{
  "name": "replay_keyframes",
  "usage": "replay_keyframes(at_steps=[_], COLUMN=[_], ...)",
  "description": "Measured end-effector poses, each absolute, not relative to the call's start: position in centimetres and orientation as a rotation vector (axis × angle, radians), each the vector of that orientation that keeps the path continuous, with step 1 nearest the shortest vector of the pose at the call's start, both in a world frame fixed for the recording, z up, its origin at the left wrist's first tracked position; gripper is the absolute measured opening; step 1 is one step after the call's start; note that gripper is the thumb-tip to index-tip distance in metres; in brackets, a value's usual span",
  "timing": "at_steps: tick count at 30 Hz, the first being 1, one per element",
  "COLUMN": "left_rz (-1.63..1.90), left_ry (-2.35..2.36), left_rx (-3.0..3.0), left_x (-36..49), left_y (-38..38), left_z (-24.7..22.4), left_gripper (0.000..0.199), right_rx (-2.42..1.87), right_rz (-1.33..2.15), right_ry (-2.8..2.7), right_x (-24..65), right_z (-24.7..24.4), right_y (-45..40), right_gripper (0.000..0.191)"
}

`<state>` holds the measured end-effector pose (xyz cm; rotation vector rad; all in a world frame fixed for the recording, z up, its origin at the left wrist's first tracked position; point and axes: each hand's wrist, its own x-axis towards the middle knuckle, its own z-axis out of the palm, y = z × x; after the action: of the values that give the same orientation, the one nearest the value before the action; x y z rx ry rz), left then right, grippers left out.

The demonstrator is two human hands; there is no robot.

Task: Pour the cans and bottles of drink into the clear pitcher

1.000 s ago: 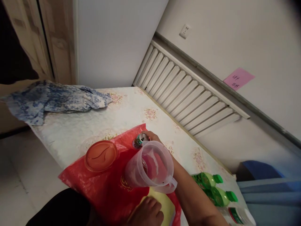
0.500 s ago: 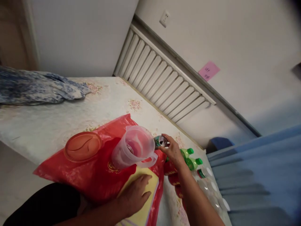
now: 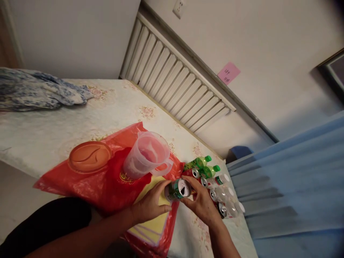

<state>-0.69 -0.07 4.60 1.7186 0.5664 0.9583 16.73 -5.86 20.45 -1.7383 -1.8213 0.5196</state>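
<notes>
A green drink can (image 3: 172,190) lies tilted between my two hands, its opened top facing right. My right hand (image 3: 201,200) grips the can near its top rim, thumb below and fingers above. At the base end, my left hand (image 3: 150,204) curls its thumb and fingers about the can. Behind it, a translucent plastic pitcher (image 3: 146,154) stands on a red plastic bag (image 3: 94,193). A yellow cloth (image 3: 153,227) with a purple border is spread under my hands. To the left sits a round orange-red lid (image 3: 90,156).
Right of my hands, several opened cans (image 3: 213,195) stand in a row beside green-capped bottles (image 3: 208,171) and clear bottles (image 3: 231,208). A patterned cloth (image 3: 40,89) lies on the flowered tablecloth (image 3: 113,107). A radiator (image 3: 174,79) and a blue curtain (image 3: 285,193) border the table.
My right hand has brought the can from beside the pitcher down toward me. My left hand has lifted off the yellow cloth to the can's base. The view has shifted slightly right.
</notes>
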Motion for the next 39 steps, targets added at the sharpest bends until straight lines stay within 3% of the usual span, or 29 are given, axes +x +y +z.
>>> replay_keyframes(at_steps=[8, 13, 19, 26, 31, 39], left_rz=[0.892, 0.868, 0.748, 0.644, 0.619, 0.585], left_ry=[0.537, 0.509, 0.533, 0.553, 0.514, 0.509], left_rx=[1.698, 1.614, 1.645, 1.645, 1.649, 1.674], left_x=[-2.7, -4.0, -5.4, -6.1, -6.6, -7.2], left_y=[0.4, 0.8, 0.7, 0.9, 1.1, 1.6], left_z=[6.4, 7.0, 7.4, 6.9, 7.3, 7.9], left_gripper=[0.075, 0.070, 0.074, 0.081, 0.078, 0.078], right_rx=[-1.707, -1.528, -1.378, -1.307, -1.087, -0.963], right_rz=[0.721, 1.051, 0.917, 0.996, 1.178, 1.312], right_ry=[-1.814, -1.564, -1.252, -1.407, -1.388, -1.101], right_x=[14.6, 15.9, 16.0, 13.0, 10.9, 8.1], right_z=[19.7, 19.2, 17.1, 16.0, 15.3, 16.6], right_y=[-6.4, -4.4, -0.4, 2.1, 2.7, 5.5], right_gripper=[0.064, 0.067, 0.048, 0.041, 0.052, 0.050])
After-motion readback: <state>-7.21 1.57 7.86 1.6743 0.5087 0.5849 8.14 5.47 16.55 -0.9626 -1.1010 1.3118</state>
